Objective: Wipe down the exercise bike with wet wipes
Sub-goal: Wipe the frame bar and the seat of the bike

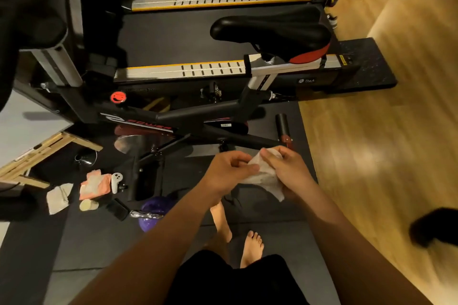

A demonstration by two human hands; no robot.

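Observation:
A black exercise bike (173, 116) stands across the middle of the view, with its black and red saddle (272, 30) at the upper right and a red knob (118, 97) on the frame. In front of it, over the dark mat, both my hands hold one white wet wipe (265, 176). My left hand (229, 171) pinches its left edge with curled fingers. My right hand (287, 168) grips the right side, with the wipe hanging crumpled below it. An orange wipes pack (95, 184) lies on the floor at the lower left.
A treadmill (218, 0) with silver side rails stands behind the bike. On the mat at the left lie a used wipe (58, 197), a white controller (116, 181), a black phone (119, 208) and a purple kettlebell (153, 213). Wooden floor (396, 156) runs at the right; shoes line the far wall.

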